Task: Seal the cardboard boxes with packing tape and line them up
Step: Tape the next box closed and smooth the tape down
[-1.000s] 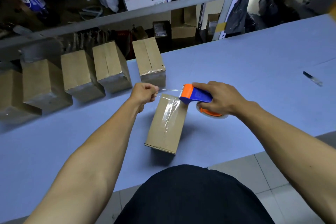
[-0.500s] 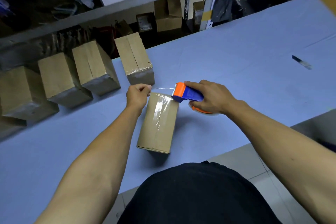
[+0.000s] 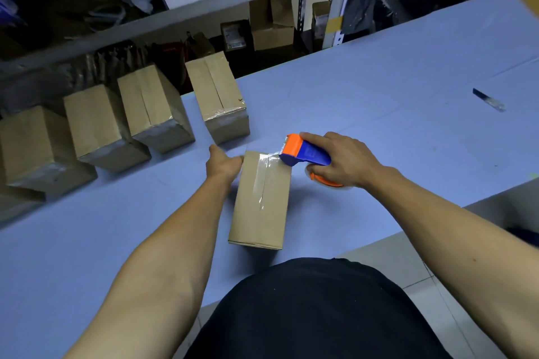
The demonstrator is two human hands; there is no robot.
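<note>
A cardboard box (image 3: 271,213) lies lengthwise in front of me on the blue table (image 3: 379,114), with clear tape along its top seam. My left hand (image 3: 223,166) rests against the box's far left corner, thumb on the top edge; its fingers are hidden behind the far face. My right hand (image 3: 341,160) grips an orange and blue tape dispenser (image 3: 304,153), its orange head at the box's far right corner. A short strip of tape runs from the head onto the box top.
Several taped boxes (image 3: 217,99) stand in a row at the back left along the table's far edge. A small knife (image 3: 488,100) lies at the far right. Shelving with cartons rises behind the table.
The stretched tape has come down onto the box's far end. My left hand dropped from pinching the tape in the air to the box's far corner, and the dispenser lowered to the box.
</note>
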